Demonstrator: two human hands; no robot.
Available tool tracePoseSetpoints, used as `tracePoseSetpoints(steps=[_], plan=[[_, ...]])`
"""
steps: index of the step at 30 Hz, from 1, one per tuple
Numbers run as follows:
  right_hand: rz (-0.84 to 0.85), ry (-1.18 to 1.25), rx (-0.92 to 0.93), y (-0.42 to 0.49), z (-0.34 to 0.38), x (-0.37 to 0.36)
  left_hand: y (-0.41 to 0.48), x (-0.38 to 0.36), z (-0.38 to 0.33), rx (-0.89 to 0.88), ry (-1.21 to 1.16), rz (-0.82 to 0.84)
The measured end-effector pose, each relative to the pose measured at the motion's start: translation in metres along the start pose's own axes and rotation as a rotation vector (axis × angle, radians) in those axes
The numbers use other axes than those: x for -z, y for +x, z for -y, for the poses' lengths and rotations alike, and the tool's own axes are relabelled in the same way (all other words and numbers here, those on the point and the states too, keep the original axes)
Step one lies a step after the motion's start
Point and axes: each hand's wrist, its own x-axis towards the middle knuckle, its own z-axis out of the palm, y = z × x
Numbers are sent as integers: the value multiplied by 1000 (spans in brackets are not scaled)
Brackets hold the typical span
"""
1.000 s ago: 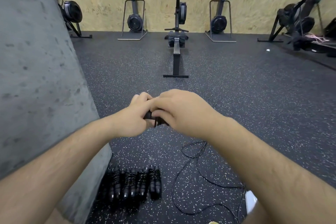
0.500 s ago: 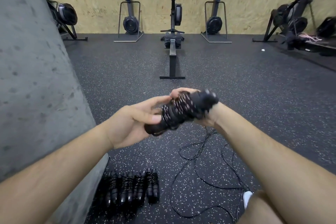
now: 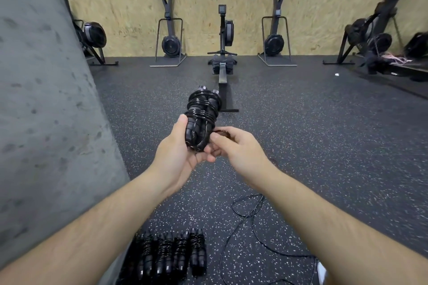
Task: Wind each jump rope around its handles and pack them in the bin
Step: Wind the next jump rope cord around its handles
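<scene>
Head view shows the gym floor (image 3: 301,146), dark speckled rubber, with a grey concrete pillar (image 3: 46,99) on the left and a rowing machine (image 3: 223,60) straight ahead. Low in the frame, a row of wound jump ropes (image 3: 171,254) lies beside the pillar's foot, and a loose rope (image 3: 245,222) trails in loops on the floor to their right.

Held up in the middle is the wound rope bundle (image 3: 201,120), coils wrapped round its two handles. The left hand (image 3: 176,157) curls round the bundle's lower end, thumb up along its side. The right hand (image 3: 234,148) pinches something at the bundle's base, probably the rope's tail.

Risks, as I judge them: if that tail is not tucked firmly, the springy cord could uncoil once the bundle is let go. The upper turns look uneven and might slip off the handle ends. The loose rope on the floor could snag a foot or knot itself.

Hard to make out: the bin is not in view. What exactly the right fingers (image 3: 215,140) hold is hidden by the hand. The loose rope's handles are out of sight, and the near ends of the floor bundles are cut off by the left forearm.
</scene>
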Motion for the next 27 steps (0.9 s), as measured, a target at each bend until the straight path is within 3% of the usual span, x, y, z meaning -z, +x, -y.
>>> tracePoseSetpoints(steps=[2, 4, 12, 21, 27], plan=[[-25, -267, 89, -6, 3, -1, -3, 0, -2, -7, 32, 7], [-55, -385, 130, -9, 7, -2, -5, 1, -2, -13, 49, 34], [-59, -427, 221, -15, 12, -2, -8, 5, -9, -37, 49, 56], [-120, -23, -14, -7, 15, 0, -7, 16, -11, -65, 139, 147], [-103, 17, -51, -3, 9, 1, -4, 21, -7, -52, 155, 163]])
